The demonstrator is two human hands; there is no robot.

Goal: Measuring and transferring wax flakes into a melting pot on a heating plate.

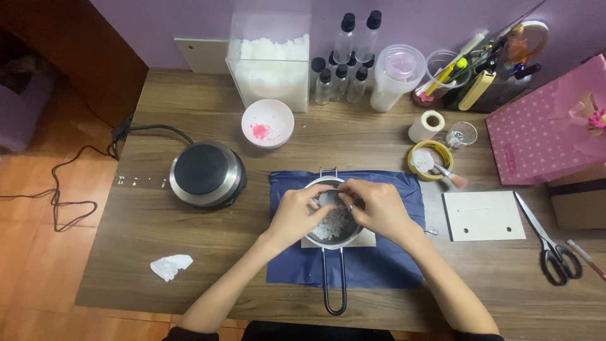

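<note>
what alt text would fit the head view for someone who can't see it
Seen from above, a person's left hand and right hand meet over a small metal pot of white flakes on a blue cloth. Around it on the wooden table: a hot plate, a white bowl and scissors.

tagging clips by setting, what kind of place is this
Likely a home craft desk, perhaps for candle making: a small metal melting pot of white flakes under both hands, an electric hot plate beside it, and a clear box of white flakes with small bottles along the wall.
</note>
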